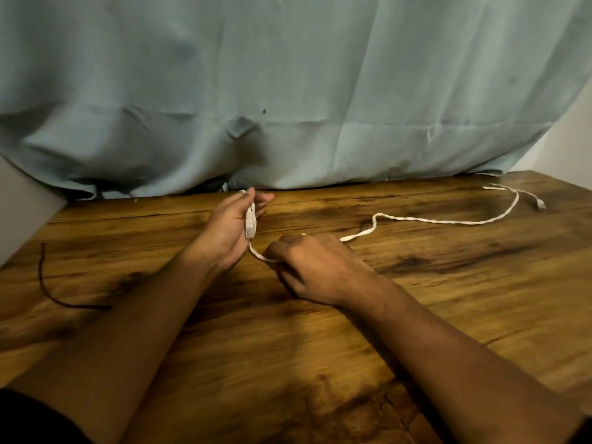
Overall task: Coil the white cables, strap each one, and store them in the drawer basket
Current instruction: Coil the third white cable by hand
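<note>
A flat white cable trails across the wooden table from my hands to the far right, where its plug end lies. My left hand stands upright near the table's back edge and grips the cable's near end, a white connector block, between thumb and fingers. My right hand, just in front and to the right, is closed on the cable a short way along. A short slack stretch of cable hangs between the two hands. No drawer basket is in view.
A pale blue-green curtain hangs along the table's back edge. A thin dark cord or strap lies on the table at the left. White wall shows at both far corners.
</note>
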The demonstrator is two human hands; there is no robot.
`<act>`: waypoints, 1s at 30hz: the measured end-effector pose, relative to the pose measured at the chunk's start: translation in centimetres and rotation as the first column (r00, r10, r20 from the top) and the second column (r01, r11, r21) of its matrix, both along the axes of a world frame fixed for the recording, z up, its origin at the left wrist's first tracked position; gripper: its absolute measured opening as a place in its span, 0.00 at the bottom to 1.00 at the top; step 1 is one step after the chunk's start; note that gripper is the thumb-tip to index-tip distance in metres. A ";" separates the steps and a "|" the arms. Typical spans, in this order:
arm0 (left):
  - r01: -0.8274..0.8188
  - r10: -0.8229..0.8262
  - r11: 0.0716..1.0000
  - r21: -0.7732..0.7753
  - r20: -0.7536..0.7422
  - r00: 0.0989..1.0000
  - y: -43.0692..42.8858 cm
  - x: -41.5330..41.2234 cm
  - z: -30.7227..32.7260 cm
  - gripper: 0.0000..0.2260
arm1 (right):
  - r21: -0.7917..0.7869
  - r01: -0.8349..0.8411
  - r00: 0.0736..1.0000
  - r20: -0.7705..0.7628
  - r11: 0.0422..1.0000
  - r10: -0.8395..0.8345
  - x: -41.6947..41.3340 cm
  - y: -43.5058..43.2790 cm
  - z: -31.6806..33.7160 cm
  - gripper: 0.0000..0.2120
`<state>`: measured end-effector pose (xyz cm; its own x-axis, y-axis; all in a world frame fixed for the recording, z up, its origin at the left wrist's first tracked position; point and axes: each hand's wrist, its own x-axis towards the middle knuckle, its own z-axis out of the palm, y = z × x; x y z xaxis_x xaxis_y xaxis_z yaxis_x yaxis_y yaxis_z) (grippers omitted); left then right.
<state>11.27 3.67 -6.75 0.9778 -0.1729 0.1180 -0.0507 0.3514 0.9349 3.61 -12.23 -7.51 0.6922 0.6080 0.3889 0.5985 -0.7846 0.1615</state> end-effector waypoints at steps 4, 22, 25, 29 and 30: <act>-0.051 0.008 0.928 0.369 0.117 0.993 -0.3 0.1 -0.9 0.17 | 0.173 -0.058 0.998 0.029 0.983 0.054 -0.4 -0.9 1.2 0.10; 0.680 -0.733 0.667 -0.305 -0.109 0.671 -1.0 -2.6 1.4 0.15 | 0.473 0.325 0.940 -0.063 0.819 -0.336 2.5 -5.6 -0.8 0.17; 0.682 -0.736 0.654 -0.328 -0.067 0.674 -0.8 -2.6 1.2 0.15 | 0.347 0.375 0.927 -0.118 0.860 -0.357 2.2 -4.8 -0.8 0.17; 0.610 -0.677 0.680 -0.407 -0.028 0.735 -0.3 -2.3 1.7 0.12 | 0.169 0.405 0.914 -0.084 0.899 -0.396 1.8 -3.4 -0.7 0.18; 0.561 -0.631 0.714 -0.419 -0.037 0.775 -0.2 -2.3 1.9 0.11 | 0.134 0.400 0.917 -0.067 0.907 -0.394 1.8 -3.2 -0.8 0.16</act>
